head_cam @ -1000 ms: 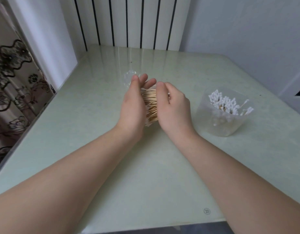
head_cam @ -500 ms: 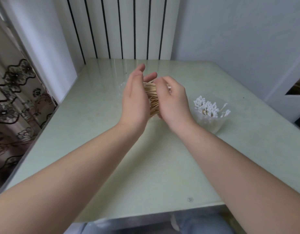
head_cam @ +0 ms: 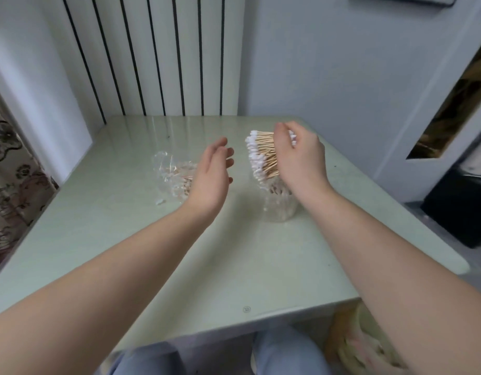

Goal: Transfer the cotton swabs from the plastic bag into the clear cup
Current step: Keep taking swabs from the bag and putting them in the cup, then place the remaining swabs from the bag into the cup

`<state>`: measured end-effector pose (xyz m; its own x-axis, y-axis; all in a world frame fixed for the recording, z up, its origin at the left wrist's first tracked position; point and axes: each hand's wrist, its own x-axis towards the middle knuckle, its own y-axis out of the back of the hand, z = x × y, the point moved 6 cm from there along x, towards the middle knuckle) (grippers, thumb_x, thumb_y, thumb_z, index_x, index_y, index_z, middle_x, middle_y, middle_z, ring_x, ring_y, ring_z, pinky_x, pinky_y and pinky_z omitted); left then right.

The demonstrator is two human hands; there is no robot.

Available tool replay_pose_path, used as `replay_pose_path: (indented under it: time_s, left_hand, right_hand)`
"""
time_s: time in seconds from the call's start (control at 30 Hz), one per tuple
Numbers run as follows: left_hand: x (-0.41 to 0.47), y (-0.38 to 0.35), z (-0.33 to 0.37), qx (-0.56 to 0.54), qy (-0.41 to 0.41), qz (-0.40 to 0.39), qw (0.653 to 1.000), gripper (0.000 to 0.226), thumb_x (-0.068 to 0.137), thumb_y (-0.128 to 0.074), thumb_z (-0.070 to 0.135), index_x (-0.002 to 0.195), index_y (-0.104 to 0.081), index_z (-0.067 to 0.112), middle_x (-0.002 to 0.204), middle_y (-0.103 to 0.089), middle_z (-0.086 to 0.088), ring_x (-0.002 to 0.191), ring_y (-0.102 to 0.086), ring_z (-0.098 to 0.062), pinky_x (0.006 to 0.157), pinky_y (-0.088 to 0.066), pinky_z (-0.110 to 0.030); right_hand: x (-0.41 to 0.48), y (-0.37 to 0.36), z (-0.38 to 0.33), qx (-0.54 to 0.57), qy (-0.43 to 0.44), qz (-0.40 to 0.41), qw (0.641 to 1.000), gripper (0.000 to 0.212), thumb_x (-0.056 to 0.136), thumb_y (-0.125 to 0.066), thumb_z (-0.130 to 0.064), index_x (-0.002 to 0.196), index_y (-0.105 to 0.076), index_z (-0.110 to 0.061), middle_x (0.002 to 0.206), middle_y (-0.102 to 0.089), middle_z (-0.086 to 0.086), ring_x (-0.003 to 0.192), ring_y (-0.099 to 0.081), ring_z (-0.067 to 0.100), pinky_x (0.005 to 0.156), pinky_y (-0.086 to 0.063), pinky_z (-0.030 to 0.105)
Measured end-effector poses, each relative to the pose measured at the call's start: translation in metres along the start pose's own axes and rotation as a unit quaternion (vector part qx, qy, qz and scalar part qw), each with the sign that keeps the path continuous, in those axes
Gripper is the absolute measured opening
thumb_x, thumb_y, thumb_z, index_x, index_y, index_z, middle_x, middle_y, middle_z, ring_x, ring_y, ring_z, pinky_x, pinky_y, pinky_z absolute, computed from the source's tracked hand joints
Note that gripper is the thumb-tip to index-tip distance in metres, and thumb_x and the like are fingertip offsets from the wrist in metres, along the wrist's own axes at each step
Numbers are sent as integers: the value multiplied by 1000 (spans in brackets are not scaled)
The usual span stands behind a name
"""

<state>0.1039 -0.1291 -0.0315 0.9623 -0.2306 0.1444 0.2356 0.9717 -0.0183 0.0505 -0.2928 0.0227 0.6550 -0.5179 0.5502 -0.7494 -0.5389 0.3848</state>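
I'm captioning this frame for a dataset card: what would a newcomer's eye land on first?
First, the thick bundle of cotton swabs, white tips fanned to the left, gripped in the right hand just above the clear cup, right of centre. Next comes the left hand, open and empty in mid-air, with the crumpled plastic bag lying on the pale green table just to its left.

You have bare surface [head_cam: 234, 266] between the bag [head_cam: 169, 173] and the cup [head_cam: 278, 209], with your left hand [head_cam: 211, 177] above it. Your right hand [head_cam: 301, 158] holds the swab bundle [head_cam: 263, 155], which seems to cover the cup's mouth.
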Motion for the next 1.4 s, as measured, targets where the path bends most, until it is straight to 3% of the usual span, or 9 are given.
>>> replay_pose_path:
  time_s: [0.17, 0.27, 0.4, 0.53, 0.6, 0.73, 0.87, 1.03, 1.4]
  left_hand:
    - [2, -8, -21, 98, 5, -60, 993, 65, 87, -51, 31, 151, -40, 32, 142, -53, 8, 131, -52, -11, 113, -42, -43]
    - [1, -20, -32, 185, 0, -123, 975, 93, 80, -67, 27, 160, -22, 27, 156, -40, 1, 143, -40, -14, 107, -40, -32]
    - [1, -38, -46, 238, 23, -184, 953, 133, 71, -89, 34, 162, 7, 24, 169, -16, -2, 154, -21, -16, 117, -26, -25]
    - [5, -57, -48, 254, 2, -185, 949, 142, 71, -92, 24, 160, 18, 22, 167, -20, -2, 152, -25, -14, 103, -20, -9]
    - [6, -62, -50, 236, -3, -177, 955, 143, 69, -93, 22, 160, 18, 27, 166, -24, -3, 149, -30, -13, 105, -23, -13]
    - [7, -57, -41, 243, -53, -166, 954, 142, 68, -93, 24, 160, 15, 33, 162, -31, 2, 147, -33, -11, 107, -25, -17]
    - [6, -53, -22, 280, -109, -170, 939, 139, 67, -94, 32, 161, 9, 34, 163, -32, 7, 149, -29, -8, 114, -25, -22]
    - [6, -60, -5, 404, -172, -193, 878, 120, 70, -89, 47, 162, -15, 24, 166, -27, 4, 153, -22, -17, 125, -21, -39]
    - [1, -52, -9, 384, -178, -182, 888, 117, 71, -90, 43, 161, -17, 26, 165, -27, 6, 152, -22, -12, 123, -18, -29]
  right_hand:
    - [9, 17, 25, -9, -28, 35, 999, 37, 99, -46, -33, 66, -43, -17, 55, -41, -3, 57, -40, 10, 53, -31, 25]
    - [11, 22, 42, -17, -53, 51, 997, 33, 100, -46, -32, 73, -51, -13, 59, -47, -3, 66, -45, 19, 61, -29, 30]
    - [11, 24, 60, -19, -80, 62, 995, 33, 99, -45, -31, 72, -49, -13, 60, -48, -3, 72, -45, 22, 64, -30, 31]
    - [11, 18, 82, 25, -159, 46, 986, 37, 92, -44, -42, 72, -49, -11, 62, -54, 1, 73, -56, 34, 65, -50, 42]
    - [11, 18, 89, 60, -195, 38, 978, 36, 86, -42, -47, 75, -51, -14, 62, -56, 3, 68, -59, 35, 57, -53, 44]
    - [6, 19, 98, 150, -259, 16, 954, 30, 94, -47, -35, 69, -49, -19, 61, -48, 2, 50, -42, 21, 38, -31, 19]
    - [-4, 18, 106, 189, -295, -14, 937, 22, 94, -46, -31, 74, -49, -21, 68, -45, 9, 45, -38, 18, 40, -25, 18]
    - [-14, 16, 111, 188, -326, -37, 926, 21, 94, -45, -28, 74, -49, -21, 67, -46, 7, 42, -39, 18, 39, -25, 17]
    - [3, 24, 99, 168, -311, -20, 935, 24, 92, -44, -28, 73, -52, -16, 64, -51, 8, 45, -41, 21, 37, -29, 17]
